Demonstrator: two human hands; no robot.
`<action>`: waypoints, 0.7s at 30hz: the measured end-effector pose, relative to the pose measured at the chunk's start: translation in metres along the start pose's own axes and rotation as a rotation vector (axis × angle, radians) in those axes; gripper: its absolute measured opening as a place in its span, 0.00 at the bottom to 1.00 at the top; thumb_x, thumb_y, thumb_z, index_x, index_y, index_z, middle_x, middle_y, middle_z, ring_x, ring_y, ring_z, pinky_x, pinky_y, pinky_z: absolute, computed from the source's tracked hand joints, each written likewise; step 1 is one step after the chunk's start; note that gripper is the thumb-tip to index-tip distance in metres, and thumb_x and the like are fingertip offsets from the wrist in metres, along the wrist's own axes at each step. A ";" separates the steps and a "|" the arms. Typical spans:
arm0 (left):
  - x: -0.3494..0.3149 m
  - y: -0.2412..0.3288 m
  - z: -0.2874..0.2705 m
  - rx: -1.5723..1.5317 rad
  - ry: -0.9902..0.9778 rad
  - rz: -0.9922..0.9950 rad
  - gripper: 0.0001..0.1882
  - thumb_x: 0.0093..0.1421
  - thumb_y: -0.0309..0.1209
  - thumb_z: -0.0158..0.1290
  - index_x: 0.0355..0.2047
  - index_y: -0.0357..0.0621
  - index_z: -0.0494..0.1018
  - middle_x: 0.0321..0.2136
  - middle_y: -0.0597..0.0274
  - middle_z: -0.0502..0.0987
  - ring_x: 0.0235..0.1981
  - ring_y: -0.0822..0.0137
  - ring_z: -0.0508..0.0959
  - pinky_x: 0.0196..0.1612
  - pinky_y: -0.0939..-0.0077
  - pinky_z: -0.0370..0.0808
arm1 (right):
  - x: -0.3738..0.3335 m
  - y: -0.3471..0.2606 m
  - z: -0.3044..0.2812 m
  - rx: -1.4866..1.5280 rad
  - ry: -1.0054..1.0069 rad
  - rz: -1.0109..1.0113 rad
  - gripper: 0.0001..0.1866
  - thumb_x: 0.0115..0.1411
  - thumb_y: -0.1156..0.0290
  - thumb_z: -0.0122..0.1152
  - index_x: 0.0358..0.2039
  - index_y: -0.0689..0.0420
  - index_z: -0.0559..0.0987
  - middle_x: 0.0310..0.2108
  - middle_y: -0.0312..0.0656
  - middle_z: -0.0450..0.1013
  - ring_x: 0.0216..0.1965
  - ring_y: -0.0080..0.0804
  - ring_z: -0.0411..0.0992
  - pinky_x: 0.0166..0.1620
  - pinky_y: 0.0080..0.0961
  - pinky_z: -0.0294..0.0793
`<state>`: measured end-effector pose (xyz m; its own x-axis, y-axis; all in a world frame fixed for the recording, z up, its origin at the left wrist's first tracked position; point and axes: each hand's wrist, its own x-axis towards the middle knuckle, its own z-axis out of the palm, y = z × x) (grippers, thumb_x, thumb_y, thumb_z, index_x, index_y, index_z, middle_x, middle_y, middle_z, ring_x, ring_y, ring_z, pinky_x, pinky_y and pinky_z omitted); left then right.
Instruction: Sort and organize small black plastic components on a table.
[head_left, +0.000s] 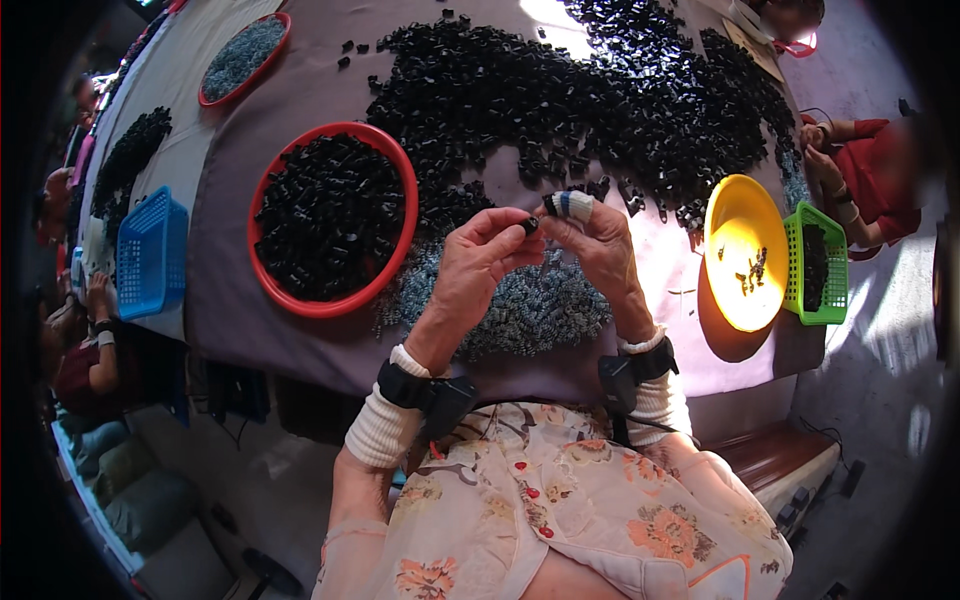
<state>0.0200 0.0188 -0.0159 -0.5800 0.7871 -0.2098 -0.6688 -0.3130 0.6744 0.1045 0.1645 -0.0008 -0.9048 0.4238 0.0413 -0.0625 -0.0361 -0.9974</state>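
Observation:
Over the near middle of the table, my left hand (478, 252) pinches a small black plastic piece (530, 226) between thumb and fingertips. Close beside it is my right hand (605, 250), its fingers drawn together near that piece; whatever they grip is too small to make out. A striped knit sleeve (573, 206) covers one of the right fingers. Under both hands spreads a heap of small grey metal-looking parts (520, 315). Beyond them lies a broad pile of small black pieces (560, 110).
Left of my hands stands a red basin (408, 200) full of black pieces. A yellow bowl (728, 215) with a few dark bits and a green basket (835, 270) are at right. Farther left are a blue basket (150, 255) and another red basin (282, 45). People sit at both sides.

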 end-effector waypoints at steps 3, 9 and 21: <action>0.000 -0.002 -0.001 0.024 -0.022 0.001 0.11 0.61 0.24 0.49 0.44 0.34 0.71 0.36 0.53 0.77 0.36 0.65 0.79 0.42 0.70 0.78 | -0.001 0.001 -0.001 -0.124 -0.016 -0.110 0.06 0.55 0.77 0.62 0.34 0.62 0.79 0.28 0.35 0.74 0.31 0.18 0.71 0.33 0.16 0.71; -0.004 -0.006 -0.003 0.221 -0.009 0.013 0.15 0.59 0.26 0.53 0.46 0.33 0.71 0.34 0.56 0.78 0.33 0.68 0.80 0.40 0.73 0.79 | -0.003 -0.009 0.002 -0.335 -0.062 -0.185 0.06 0.54 0.77 0.61 0.33 0.63 0.78 0.27 0.39 0.73 0.29 0.23 0.72 0.31 0.19 0.71; -0.007 -0.005 -0.003 0.234 0.014 0.010 0.11 0.60 0.24 0.51 0.43 0.34 0.72 0.34 0.56 0.78 0.32 0.68 0.79 0.40 0.72 0.79 | -0.013 -0.008 -0.005 -0.470 -0.095 -0.221 0.09 0.51 0.75 0.63 0.35 0.59 0.78 0.28 0.41 0.73 0.30 0.36 0.71 0.32 0.27 0.70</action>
<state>0.0259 0.0138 -0.0198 -0.5937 0.7767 -0.2105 -0.5375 -0.1880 0.8221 0.1191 0.1635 0.0063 -0.9269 0.2908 0.2373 -0.0802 0.4642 -0.8821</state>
